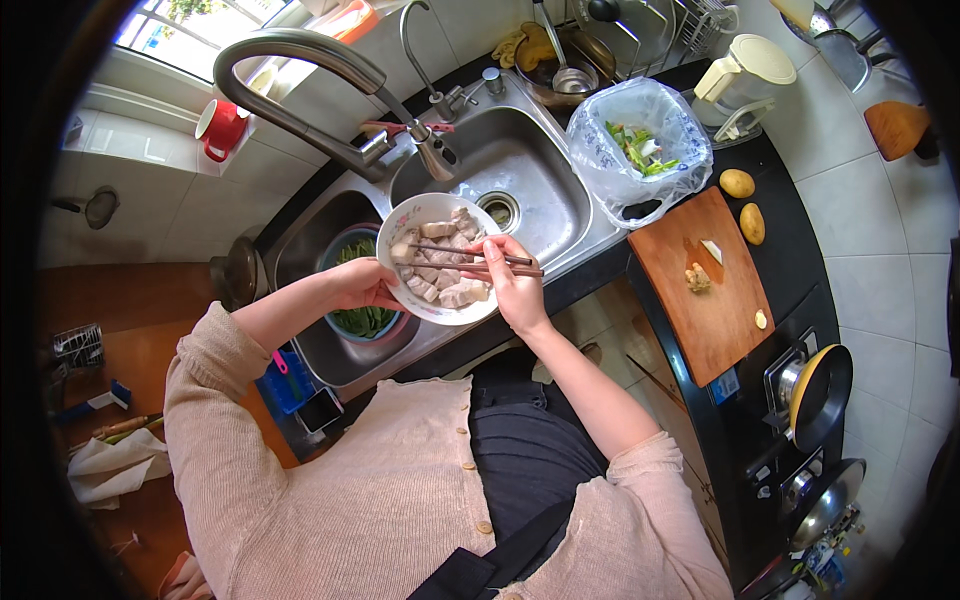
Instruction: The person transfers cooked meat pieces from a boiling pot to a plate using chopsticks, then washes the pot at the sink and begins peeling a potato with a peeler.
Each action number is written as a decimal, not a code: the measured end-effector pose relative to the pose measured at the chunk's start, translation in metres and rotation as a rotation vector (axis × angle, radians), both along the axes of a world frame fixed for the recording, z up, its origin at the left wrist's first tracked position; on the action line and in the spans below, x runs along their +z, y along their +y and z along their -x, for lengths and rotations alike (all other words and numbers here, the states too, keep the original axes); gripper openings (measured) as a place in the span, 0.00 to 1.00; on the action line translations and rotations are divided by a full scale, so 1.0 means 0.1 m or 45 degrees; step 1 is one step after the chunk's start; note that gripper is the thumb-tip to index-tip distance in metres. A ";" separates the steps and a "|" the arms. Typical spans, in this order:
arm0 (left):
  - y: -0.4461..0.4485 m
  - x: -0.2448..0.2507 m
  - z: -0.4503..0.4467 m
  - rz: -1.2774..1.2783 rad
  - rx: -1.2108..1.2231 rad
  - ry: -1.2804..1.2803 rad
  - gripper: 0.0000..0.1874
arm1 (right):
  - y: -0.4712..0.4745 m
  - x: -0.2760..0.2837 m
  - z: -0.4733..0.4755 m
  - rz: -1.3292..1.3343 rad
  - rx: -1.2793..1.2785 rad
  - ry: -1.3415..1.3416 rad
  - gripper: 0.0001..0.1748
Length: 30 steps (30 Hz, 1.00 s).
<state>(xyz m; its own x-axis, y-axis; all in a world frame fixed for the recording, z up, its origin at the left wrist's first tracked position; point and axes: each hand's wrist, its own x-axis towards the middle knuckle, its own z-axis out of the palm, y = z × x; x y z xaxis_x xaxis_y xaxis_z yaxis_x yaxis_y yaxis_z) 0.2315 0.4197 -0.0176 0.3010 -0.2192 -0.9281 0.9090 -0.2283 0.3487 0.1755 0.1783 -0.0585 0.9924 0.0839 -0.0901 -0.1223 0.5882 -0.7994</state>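
A white bowl with a floral pattern (480,309) is tilted above the divider of the double sink. My left hand (364,285) grips its left rim. Pale pieces of meat (439,281) fill the bowl. In my right hand (511,289) is a pair of brown wooden chopsticks (480,266), whose tips reach in among the meat. My right fingers are close to the bowl's right rim; whether they touch it I cannot tell. Below my left hand, leafy greens (367,321) lie in a blue basin (330,259) in the left sink bowl, partly hidden.
The metal faucet (300,45) arches over the right sink bowl (551,161). A plastic-lined container of scraps (600,150) stands at the sink's right. Beyond are a wooden cutting board (705,330) holding ginger (697,279), two potatoes (737,184), and a yellow-sided frying pan (821,397) on the stove.
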 end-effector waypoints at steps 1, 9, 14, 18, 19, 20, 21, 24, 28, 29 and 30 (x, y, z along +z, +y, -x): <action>0.00 0.00 0.00 -0.015 -0.007 -0.003 0.17 | 0.02 -0.02 0.00 0.014 0.011 0.042 0.12; 0.08 -0.02 0.00 0.038 0.023 0.005 0.17 | -0.27 -0.05 0.02 -0.154 -0.271 0.055 0.12; 0.09 0.01 0.00 -0.036 0.018 -0.025 0.17 | -0.49 -0.23 -0.11 0.078 -0.339 0.126 0.12; 0.07 0.06 -0.02 -0.032 0.027 -0.016 0.17 | -0.55 -0.32 -0.14 0.190 -0.267 0.095 0.13; 0.06 0.08 -0.02 -0.048 0.024 -0.015 0.17 | -0.57 -0.32 -0.13 0.203 -0.259 0.078 0.13; 0.06 0.09 -0.03 -0.048 0.024 -0.014 0.17 | -0.58 -0.30 -0.13 0.176 -0.276 0.060 0.13; 0.06 0.10 -0.04 -0.038 0.027 -0.011 0.17 | -0.59 -0.28 -0.12 0.233 -0.293 0.045 0.12; 0.05 0.13 -0.06 -0.052 0.025 0.023 0.17 | -0.59 -0.18 -0.09 0.450 -0.342 -0.076 0.13; 0.01 0.20 -0.09 -0.101 0.023 0.024 0.18 | -0.42 -0.09 -0.02 1.107 -0.199 -0.525 0.08; -0.01 0.22 -0.10 -0.102 0.019 0.026 0.18 | -0.36 -0.07 0.00 1.176 -0.091 -0.585 0.09; -0.03 0.23 -0.11 -0.091 0.019 0.027 0.19 | -0.28 -0.06 0.02 1.251 -0.052 -0.672 0.10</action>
